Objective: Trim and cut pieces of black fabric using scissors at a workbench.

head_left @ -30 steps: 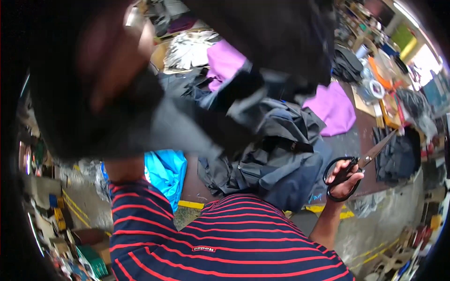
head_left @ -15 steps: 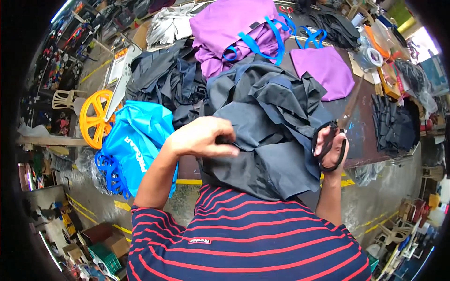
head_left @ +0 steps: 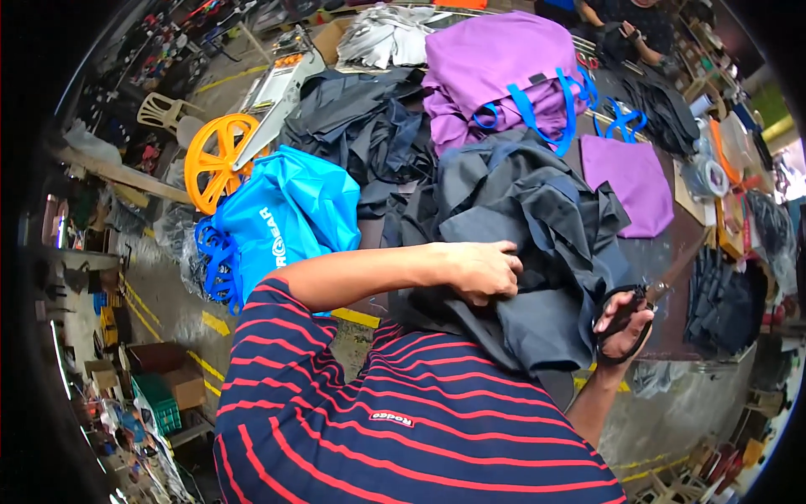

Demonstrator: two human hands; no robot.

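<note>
Dark grey fabric (head_left: 520, 252) lies heaped on the surface directly under the left hand (head_left: 483, 270), whose fingers clench a fold, while the right hand (head_left: 623, 329), just right of the heap, grips black-handled scissors (head_left: 642, 307) pointing up-right.

Left hand (head_left: 483, 270): fingertips buried in folds of dark grey fabric (head_left: 537, 252); grip not visible. Right hand (head_left: 623, 323): fingers through black scissors (head_left: 634, 315) handles; blades mostly lost against dark table (head_left: 663, 260), open/closed state n/a. Fabric lower edge hidden behind striped shirt (head_left: 403, 420). Second person (head_left: 630, 21) at top: cut off by edge. Objects at right rim: too small, distorted to ID.
</note>
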